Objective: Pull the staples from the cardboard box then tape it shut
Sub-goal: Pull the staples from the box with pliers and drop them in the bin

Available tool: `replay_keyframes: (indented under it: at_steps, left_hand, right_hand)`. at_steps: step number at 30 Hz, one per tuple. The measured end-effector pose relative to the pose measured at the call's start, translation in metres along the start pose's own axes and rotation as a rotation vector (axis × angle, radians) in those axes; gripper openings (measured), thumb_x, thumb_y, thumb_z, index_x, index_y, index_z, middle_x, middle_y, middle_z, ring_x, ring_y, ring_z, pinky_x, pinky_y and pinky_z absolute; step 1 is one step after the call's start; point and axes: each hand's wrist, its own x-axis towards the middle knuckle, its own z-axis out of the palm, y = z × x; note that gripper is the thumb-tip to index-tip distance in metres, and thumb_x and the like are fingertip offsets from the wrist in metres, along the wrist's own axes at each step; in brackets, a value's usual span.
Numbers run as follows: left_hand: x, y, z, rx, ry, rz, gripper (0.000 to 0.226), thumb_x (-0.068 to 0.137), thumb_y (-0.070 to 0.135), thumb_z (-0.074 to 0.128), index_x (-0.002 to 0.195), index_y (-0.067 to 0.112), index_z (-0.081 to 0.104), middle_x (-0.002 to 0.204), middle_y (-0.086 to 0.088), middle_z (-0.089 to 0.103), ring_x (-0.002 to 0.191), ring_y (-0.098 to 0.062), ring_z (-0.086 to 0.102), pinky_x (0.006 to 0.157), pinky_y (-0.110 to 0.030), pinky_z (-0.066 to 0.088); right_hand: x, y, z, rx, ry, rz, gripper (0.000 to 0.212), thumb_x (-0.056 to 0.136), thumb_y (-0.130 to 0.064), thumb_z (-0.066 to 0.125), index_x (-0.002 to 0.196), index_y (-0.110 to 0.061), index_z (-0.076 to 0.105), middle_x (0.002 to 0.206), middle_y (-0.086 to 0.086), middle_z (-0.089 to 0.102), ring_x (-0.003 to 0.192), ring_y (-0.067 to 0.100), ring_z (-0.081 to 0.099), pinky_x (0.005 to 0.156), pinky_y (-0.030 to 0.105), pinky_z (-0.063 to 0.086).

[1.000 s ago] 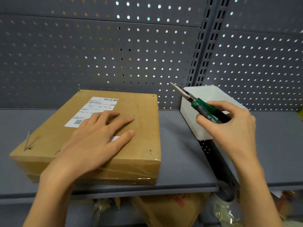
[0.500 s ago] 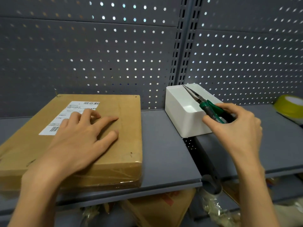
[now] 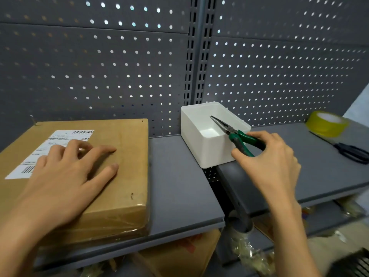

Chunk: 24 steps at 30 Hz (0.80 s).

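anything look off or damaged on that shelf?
Minor only: a bent staple sticks up at the cardboard box's far-left corner, and small puncture holes mark its top near the right edge. The white bin sits askew across the shelf gap.

- A stockroom or shop storage area, fitted with grey metal racking.
- Grey perforated back panels (image 3: 95, 72) cover the wall, joined by a slotted upright post (image 3: 196, 56).
- Flat grey metal shelves (image 3: 179, 176) hold packing supplies: a labelled cardboard box (image 3: 123, 156), a white bin (image 3: 201, 140), a roll of yellowish tape (image 3: 327, 123) and black scissors (image 3: 351, 151).
- More cardboard (image 3: 175, 254) and crumpled plastic wrap (image 3: 251, 254) sit on the level below.
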Motion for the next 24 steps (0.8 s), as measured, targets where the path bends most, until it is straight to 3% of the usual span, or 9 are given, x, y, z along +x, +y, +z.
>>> replay_keyframes:
  at_steps: [4, 10, 14, 20, 22, 24]
  left_hand:
    - [0.001, -0.005, 0.007, -0.014, 0.025, -0.008, 0.064, 0.072, 0.083, 0.007, 0.116, 0.054, 0.043, 0.109, 0.005, 0.045, 0.098, -0.025, 0.043, 0.085, -0.044, 0.035]
    - [0.001, -0.003, 0.006, -0.05, 0.042, -0.006, 0.042, 0.072, 0.079, 0.014, 0.103, 0.063, 0.036, 0.104, 0.011, 0.039, 0.096, -0.02, 0.039, 0.088, -0.043, 0.034]
    - [0.0, 0.002, 0.002, -0.064, 0.033, -0.01, 0.048, 0.067, 0.078, 0.014, 0.105, 0.059, 0.037, 0.103, 0.012, 0.034, 0.092, -0.012, 0.028, 0.084, -0.037, 0.029]
    - [-0.003, 0.01, -0.006, -0.103, 0.027, -0.05, 0.053, 0.064, 0.077, 0.018, 0.099, 0.049, 0.045, 0.103, 0.011, 0.039, 0.093, -0.013, 0.031, 0.083, -0.033, 0.028]
    - [-0.004, 0.012, -0.01, -0.122, 0.005, -0.064, 0.05, 0.07, 0.08, 0.026, 0.1, 0.046, 0.046, 0.104, 0.01, 0.039, 0.096, -0.013, 0.031, 0.085, -0.035, 0.03]
    - [-0.005, 0.014, -0.012, -0.139, 0.03, -0.077, 0.037, 0.08, 0.07, 0.039, 0.101, 0.042, 0.05, 0.107, 0.008, 0.044, 0.097, -0.013, 0.033, 0.086, -0.037, 0.032]
  right_hand:
    - [0.001, 0.003, 0.002, -0.003, 0.004, -0.006, 0.044, 0.07, -0.043, 0.069, 0.112, -0.032, 0.062, 0.108, -0.005, 0.059, 0.1, 0.024, 0.058, 0.071, 0.03, 0.033]
    - [0.001, 0.004, 0.004, 0.018, -0.001, -0.015, 0.042, 0.07, -0.042, 0.068, 0.11, -0.033, 0.062, 0.103, -0.007, 0.058, 0.1, 0.021, 0.056, 0.071, 0.03, 0.033]
    - [0.0, -0.001, 0.006, 0.044, -0.016, -0.038, 0.042, 0.071, -0.042, 0.068, 0.112, -0.031, 0.062, 0.107, -0.008, 0.058, 0.101, 0.019, 0.056, 0.071, 0.029, 0.032]
    - [-0.003, -0.016, 0.01, 0.095, -0.045, -0.089, 0.042, 0.07, -0.042, 0.067, 0.11, -0.032, 0.062, 0.104, -0.011, 0.057, 0.097, 0.017, 0.056, 0.069, 0.029, 0.033]
    - [-0.004, -0.022, 0.012, 0.105, -0.067, -0.11, 0.043, 0.069, -0.043, 0.067, 0.111, -0.033, 0.062, 0.105, -0.012, 0.058, 0.097, 0.015, 0.056, 0.069, 0.029, 0.032]
    - [-0.004, -0.029, 0.013, 0.124, -0.09, -0.133, 0.042, 0.07, -0.044, 0.067, 0.11, -0.034, 0.061, 0.104, -0.012, 0.057, 0.097, 0.014, 0.056, 0.069, 0.028, 0.031]
